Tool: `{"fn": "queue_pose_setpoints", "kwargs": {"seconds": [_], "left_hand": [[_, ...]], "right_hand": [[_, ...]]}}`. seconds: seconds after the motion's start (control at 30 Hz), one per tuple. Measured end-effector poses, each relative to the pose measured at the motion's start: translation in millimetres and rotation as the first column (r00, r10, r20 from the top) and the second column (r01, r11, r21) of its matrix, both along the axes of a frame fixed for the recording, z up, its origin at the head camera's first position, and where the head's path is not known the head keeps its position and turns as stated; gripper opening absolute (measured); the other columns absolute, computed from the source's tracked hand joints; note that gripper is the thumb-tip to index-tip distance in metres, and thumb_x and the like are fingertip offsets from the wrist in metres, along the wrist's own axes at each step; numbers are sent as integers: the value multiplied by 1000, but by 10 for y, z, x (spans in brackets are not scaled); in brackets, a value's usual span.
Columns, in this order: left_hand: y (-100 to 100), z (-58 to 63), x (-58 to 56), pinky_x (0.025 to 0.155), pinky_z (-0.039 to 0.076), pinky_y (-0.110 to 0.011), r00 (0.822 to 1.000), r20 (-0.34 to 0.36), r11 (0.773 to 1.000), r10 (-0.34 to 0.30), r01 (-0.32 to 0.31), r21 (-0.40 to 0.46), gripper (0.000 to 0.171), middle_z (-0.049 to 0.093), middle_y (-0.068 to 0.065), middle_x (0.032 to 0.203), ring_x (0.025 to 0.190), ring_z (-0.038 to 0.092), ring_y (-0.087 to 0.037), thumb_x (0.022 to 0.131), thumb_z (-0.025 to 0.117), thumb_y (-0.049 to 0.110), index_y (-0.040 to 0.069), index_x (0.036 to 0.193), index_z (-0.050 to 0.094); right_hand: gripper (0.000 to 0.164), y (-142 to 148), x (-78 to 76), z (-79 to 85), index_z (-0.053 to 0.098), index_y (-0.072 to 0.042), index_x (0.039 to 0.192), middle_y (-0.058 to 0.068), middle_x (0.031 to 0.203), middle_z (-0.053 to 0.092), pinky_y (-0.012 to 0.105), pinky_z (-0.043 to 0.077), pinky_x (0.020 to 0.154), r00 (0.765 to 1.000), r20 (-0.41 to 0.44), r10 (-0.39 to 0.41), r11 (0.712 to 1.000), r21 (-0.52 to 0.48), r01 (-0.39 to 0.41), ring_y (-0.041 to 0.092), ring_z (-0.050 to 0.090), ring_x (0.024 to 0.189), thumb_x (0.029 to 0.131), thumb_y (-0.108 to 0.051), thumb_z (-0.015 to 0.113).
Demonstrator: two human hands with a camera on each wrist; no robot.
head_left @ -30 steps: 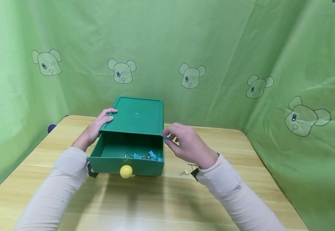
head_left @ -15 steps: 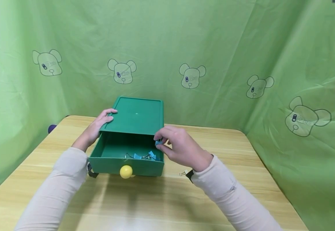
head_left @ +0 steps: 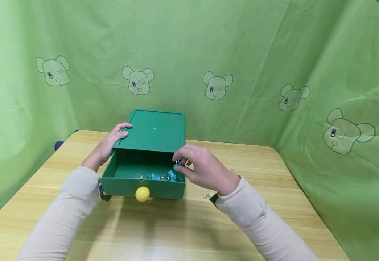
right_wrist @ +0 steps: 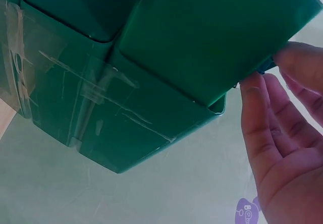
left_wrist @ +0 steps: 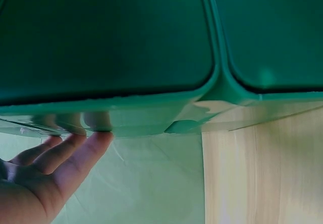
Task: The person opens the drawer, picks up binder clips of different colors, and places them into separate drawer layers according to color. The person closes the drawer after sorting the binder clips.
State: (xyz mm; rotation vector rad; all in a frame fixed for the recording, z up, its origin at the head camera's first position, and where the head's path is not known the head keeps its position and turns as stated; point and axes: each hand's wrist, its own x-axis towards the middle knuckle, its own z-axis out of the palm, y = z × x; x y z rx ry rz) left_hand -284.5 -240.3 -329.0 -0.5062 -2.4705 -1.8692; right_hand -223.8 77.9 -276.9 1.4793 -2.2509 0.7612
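Observation:
A green drawer unit (head_left: 155, 128) stands on the table with its top drawer (head_left: 120, 186) pulled out, a round yellow knob (head_left: 142, 194) on the front. My left hand (head_left: 107, 145) rests against the unit's left side; in the left wrist view, straight fingers (left_wrist: 83, 158) touch its wall. Between thumb and fingers, my right hand (head_left: 205, 168) pinches a blue binder clip (head_left: 177, 165) over the drawer's right end. In the right wrist view the drawer wall mostly hides that clip. More blue binder clips (head_left: 155, 177) lie inside behind the drawer front, partly hidden by it.
A small pale binder clip (head_left: 206, 196) lies on the wooden table (head_left: 258, 224), right of the unit and partly behind the right wrist. Green curtains (head_left: 176, 54) with bear-head drawings hang behind and at the sides. Something purple (head_left: 58, 145) shows past the table's left edge.
My right hand has moved left from beside the unit's right edge to over the drawer, then slightly lower, carrying the blue binder clip. The left hand and the drawer have stayed put.

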Motion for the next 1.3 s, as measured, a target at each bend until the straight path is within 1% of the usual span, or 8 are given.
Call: {"fn": "queue_pose_setpoints", "kwargs": {"seconds": [0.37, 0.53, 0.7, 0.8, 1.0, 1.07, 1.17, 1.3], "left_hand": [[-13, -13, -2, 108, 12, -64, 1000, -19, 1000, 6, -6, -4, 48, 13, -17, 156, 138, 14, -40, 104, 30, 29, 8, 147, 29], [-28, -13, -4, 109, 12, -65, 999, -26, 1000, 25, -25, -10, 51, 13, -17, 157, 139, 14, -40, 105, 29, 33, 10, 150, 26], [-46, 0, 73, 110, 15, -64, 989, -86, 991, 121, -126, -51, 56, 20, -21, 156, 141, 19, -40, 106, 27, 42, 11, 152, 22], [-54, 21, 182, 110, 17, -64, 981, -132, 987, 141, -150, -61, 57, 22, -23, 155, 142, 20, -41, 106, 27, 41, 10, 152, 19], [-29, 10, 443, 107, 13, -70, 977, -214, 1000, -18, 18, -1, 57, 12, -25, 157, 143, 10, -45, 107, 21, 34, 0, 151, 12], [-7, -19, 509, 109, 8, -68, 962, -268, 999, -52, 53, -4, 60, 11, -27, 156, 143, 7, -44, 107, 21, 37, -4, 150, 13], [21, -82, 584, 110, 0, -66, 937, -346, 999, -50, 54, 1, 69, 9, -25, 157, 145, 2, -41, 105, 22, 46, -5, 150, 15], [29, -166, 643, 111, -6, -63, 902, -429, 994, -47, 86, 72, 81, 4, -24, 159, 145, -3, -39, 100, 27, 58, -6, 149, 20]], "right_hand": [[20, -14, -22, -46, 66, 0, 94, 9, 91, 67, 30, 55, 74, 999, 11, -33, 998, -50, 33, 17, 62, 82, 80, -4, 79], [17, -18, -63, -109, 65, 0, 94, 10, 92, 66, 33, 54, 75, 998, 2, -69, 983, -169, 68, 21, 61, 85, 83, -6, 76], [31, 8, -101, -259, 63, 3, 108, 12, 108, 64, 38, 52, 86, 988, 99, -122, 937, -316, 147, 24, 60, 101, 84, -12, 75], [48, 47, -114, -368, 55, 6, 123, 17, 124, 58, 41, 47, 96, 977, 188, -99, 917, -365, 163, 27, 54, 116, 88, -21, 71], [84, 108, -136, -567, 29, 8, 144, 22, 150, 33, 50, 31, 110, 945, 324, 37, 897, -427, 111, 35, 33, 138, 94, -54, 54], [89, 112, -150, -614, 22, 6, 148, 20, 155, 24, 52, 26, 111, 931, 358, 74, 893, -439, 98, 34, 27, 141, 94, -58, 50], [93, 102, -166, -674, 15, 5, 150, 17, 159, 14, 53, 21, 113, 917, 379, 126, 890, -451, 64, 32, 19, 144, 94, -61, 48], [99, 64, -168, -727, 14, 5, 151, 14, 161, 6, 54, 17, 113, 919, 353, 175, 896, -443, 0, 29, 10, 147, 91, -68, 44]]}}
